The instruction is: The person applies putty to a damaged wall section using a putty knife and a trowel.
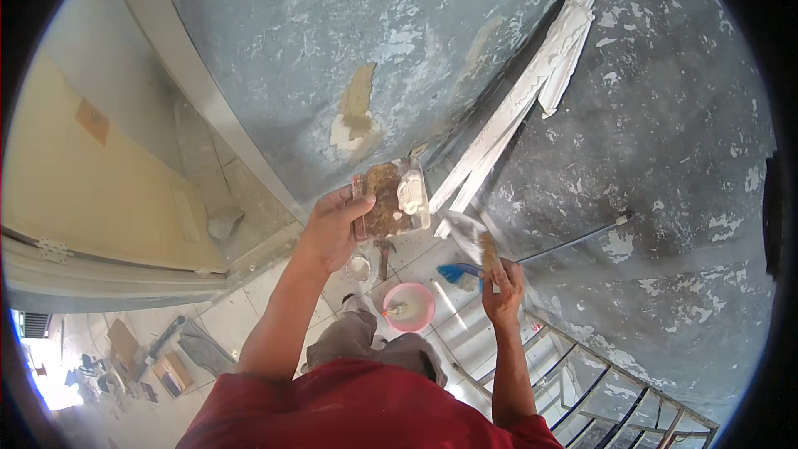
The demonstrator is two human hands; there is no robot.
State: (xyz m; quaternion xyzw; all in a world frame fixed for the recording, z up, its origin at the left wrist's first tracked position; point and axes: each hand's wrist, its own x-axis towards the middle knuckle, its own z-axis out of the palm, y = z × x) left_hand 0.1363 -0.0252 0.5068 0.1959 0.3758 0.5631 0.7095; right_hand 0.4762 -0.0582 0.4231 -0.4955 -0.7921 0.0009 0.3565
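- Left grip (334, 229): closed on the left edge of a clear plastic tub (427, 209), thumb over the near rim area, tub held up in front of the wall (274, 58).
- Tub contents: brown crust on the left and middle, white paste (411, 192) banked on the right.
- Right grip (503, 289): closed around the handle of a scraper (465, 233). Blade blurred, edge hard to read.
- Key relation: scraper sits right of the tub and a bit nearer the body. Its long axis runs from the right grip up-left, blade end toward the tub's near right corner, so paste is on the blade's side.
- Blade and tub look close; can't tell touching or just apart.
- Left grip is nearer the tub; right grip reaches the paste side via the blade.
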